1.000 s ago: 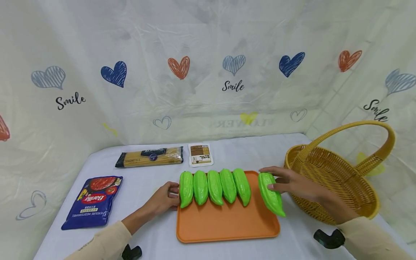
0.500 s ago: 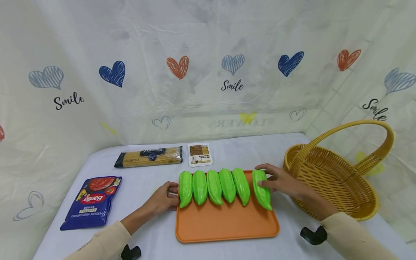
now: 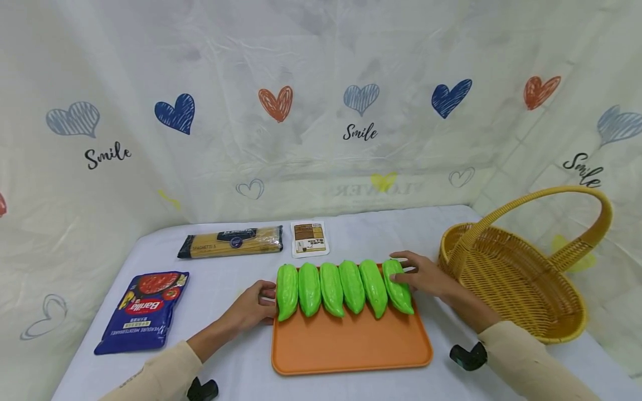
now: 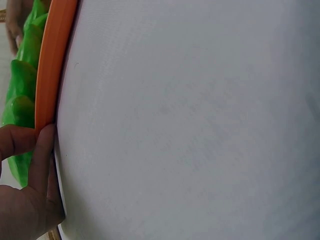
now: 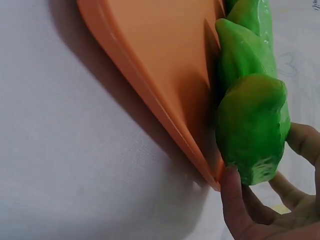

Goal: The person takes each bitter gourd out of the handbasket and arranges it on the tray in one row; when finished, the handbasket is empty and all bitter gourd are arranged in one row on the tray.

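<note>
Several glossy green, ridged, tapered vegetables, resembling bitter melons, lie side by side along the far part of an orange tray (image 3: 346, 348). My right hand (image 3: 425, 275) holds the rightmost green vegetable (image 3: 400, 294) with thumb and fingers; in the right wrist view, the fingers lie around the blunt end of this vegetable (image 5: 250, 125). It lies against its neighbour (image 3: 373, 289). At the tray's left side, my left hand (image 3: 252, 307) pinches the rim, with thumb and fingers on the tray edge (image 4: 52, 60) in the left wrist view.
A yellow wicker basket (image 3: 577, 320) with a tall handle stands right of the tray. Behind the tray lie a spaghetti pack (image 3: 233, 241) and a small white-edged packet (image 3: 310, 239). A blue Barilla pouch (image 3: 142, 312) lies at the left on the white-covered table (image 3: 220, 295).
My right hand has moved left with the green vegetable, from over the tray's right edge to the end of the row, and the gap closed. The left hand stays on the rim.
</note>
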{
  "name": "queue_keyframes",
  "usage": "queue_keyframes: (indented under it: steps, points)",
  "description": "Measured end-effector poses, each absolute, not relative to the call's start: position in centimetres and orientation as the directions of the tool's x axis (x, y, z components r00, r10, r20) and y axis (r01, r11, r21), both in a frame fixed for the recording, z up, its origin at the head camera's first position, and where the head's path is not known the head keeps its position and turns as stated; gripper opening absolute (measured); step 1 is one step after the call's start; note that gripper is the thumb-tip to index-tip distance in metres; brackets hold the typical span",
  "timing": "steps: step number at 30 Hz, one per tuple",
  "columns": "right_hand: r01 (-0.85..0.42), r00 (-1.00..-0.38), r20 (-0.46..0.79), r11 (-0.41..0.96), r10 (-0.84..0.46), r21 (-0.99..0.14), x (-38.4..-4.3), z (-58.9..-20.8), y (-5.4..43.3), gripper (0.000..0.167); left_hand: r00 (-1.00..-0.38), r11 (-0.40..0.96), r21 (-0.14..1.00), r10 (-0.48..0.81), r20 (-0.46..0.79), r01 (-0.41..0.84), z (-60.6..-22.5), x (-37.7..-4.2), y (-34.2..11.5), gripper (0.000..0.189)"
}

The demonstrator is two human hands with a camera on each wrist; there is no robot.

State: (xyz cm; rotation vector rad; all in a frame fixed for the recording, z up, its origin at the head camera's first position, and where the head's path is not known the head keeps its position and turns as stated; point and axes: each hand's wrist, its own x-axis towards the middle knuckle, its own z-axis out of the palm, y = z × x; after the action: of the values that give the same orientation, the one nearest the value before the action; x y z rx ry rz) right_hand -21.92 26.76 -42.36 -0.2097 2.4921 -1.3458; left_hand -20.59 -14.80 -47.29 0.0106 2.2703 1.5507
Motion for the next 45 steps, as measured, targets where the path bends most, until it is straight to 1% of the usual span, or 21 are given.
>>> queue_keyframes:
  steps: [7, 11, 14, 18, 24, 30, 38, 45]
  points:
    - [0.012, -0.95, -0.18, 0.547, -0.254, -0.837, -22.5, -43.0, 27.2, 0.064, -0.925, 0.386, 0.899, 0.225, -0.307, -0.205, -47.3, -20.7, -14.7, 0.066]
    - [-0.009, -0.953, -0.163, 0.563, -0.255, -0.826, -22.8, -43.1, 27.4, 0.063, -0.924, 0.382, 0.902, 0.231, -0.304, -0.201, -47.2, -20.7, -14.6, 0.066]
    - [-0.041, -0.952, -0.139, 0.567, -0.271, -0.823, -22.8, -43.1, 27.4, 0.061, -0.924, 0.377, 0.905, 0.237, -0.298, -0.196, -47.2, -20.7, -14.6, 0.066]
    - [-0.064, -0.942, -0.133, 0.555, -0.308, -0.829, -22.8, -42.9, 27.4, 0.061, -0.923, 0.402, 0.893, 0.228, -0.309, -0.2, -47.0, -20.8, -14.6, 0.065]
    - [-0.052, -0.946, -0.146, 0.578, -0.291, -0.814, -22.8, -42.3, 27.7, 0.059, -0.917, 0.426, 0.883, 0.238, -0.321, -0.198, -46.4, -21.4, -14.2, 0.066]
    - [-0.056, -0.948, -0.146, 0.602, -0.282, -0.797, -23.1, -42.5, 27.7, 0.059, -0.92, 0.432, 0.879, 0.225, -0.321, -0.202, -46.3, -21.3, -14.4, 0.065]
    - [-0.045, -0.945, -0.163, 0.609, -0.282, -0.792, -23.0, -42.4, 27.4, 0.063, -0.922, 0.422, 0.88, 0.208, -0.327, -0.217, -46.8, -20.9, -14.6, 0.066]
    - [-0.066, -0.952, -0.139, 0.624, -0.274, -0.778, -22.6, -42.4, 27.6, 0.063, -0.921, 0.429, 0.876, 0.203, -0.334, -0.223, -47.0, -20.8, -14.6, 0.066]
